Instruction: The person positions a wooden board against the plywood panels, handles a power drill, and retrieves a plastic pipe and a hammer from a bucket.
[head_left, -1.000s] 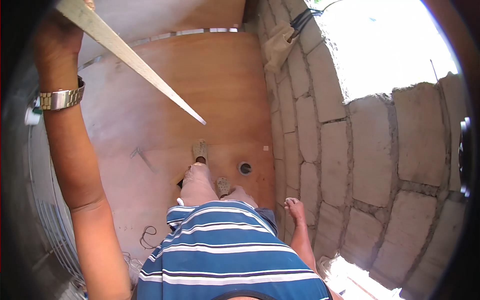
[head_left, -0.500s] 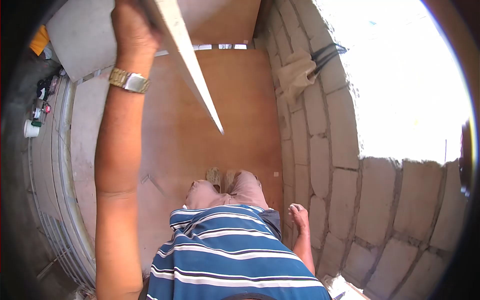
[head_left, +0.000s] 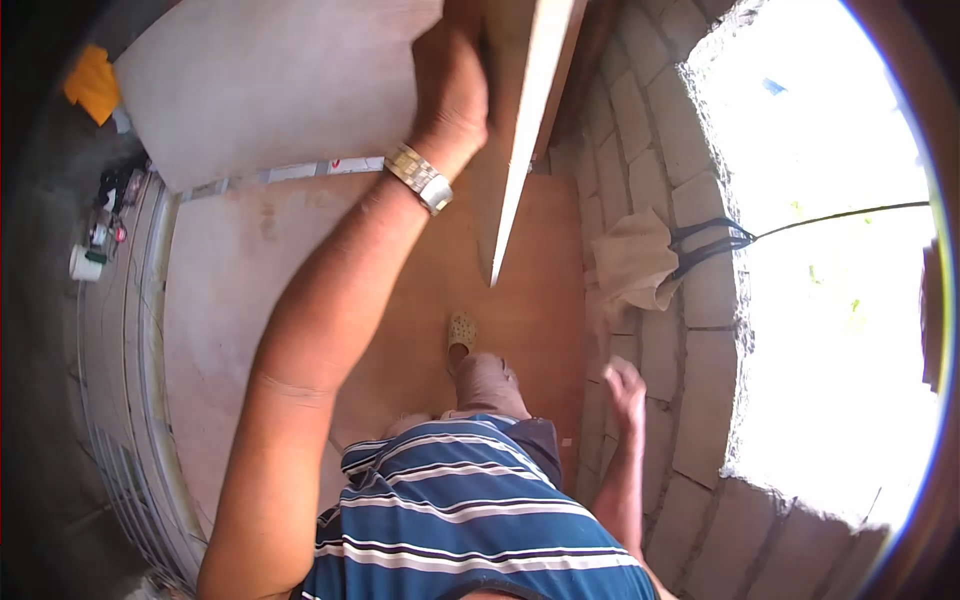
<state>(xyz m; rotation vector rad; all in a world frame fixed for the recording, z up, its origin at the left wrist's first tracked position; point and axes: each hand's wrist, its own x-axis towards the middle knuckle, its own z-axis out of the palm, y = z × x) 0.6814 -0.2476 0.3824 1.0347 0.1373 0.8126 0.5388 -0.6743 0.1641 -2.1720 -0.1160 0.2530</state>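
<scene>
My left hand (head_left: 455, 100), with a metal-band watch (head_left: 420, 178) on the wrist, is raised at the top of the view. It grips a long flat board (head_left: 524, 130), seen nearly edge-on, with a pale narrow edge that tapers to its lower end in front of me. My fingers are partly hidden by the view's top and the board. Low on the right, my right hand (head_left: 627, 388) hangs beside the block wall, apart from the board. Its fingers are curled and slightly blurred; whatever they might hold cannot be made out.
Brown sheet flooring (head_left: 540, 370) lies under my foot (head_left: 461, 330). A block wall (head_left: 705, 385) with a rough bright opening runs along the right; a beige cloth bag (head_left: 635, 260) hangs there by dark straps. A pale panel (head_left: 270, 90) stands ahead; small items and a white cup (head_left: 85, 263) are at left.
The left hand and the board have swung to the right in view, and the board looks steeper. The right hand has moved forward and up, and the legs have shifted as in a step.
</scene>
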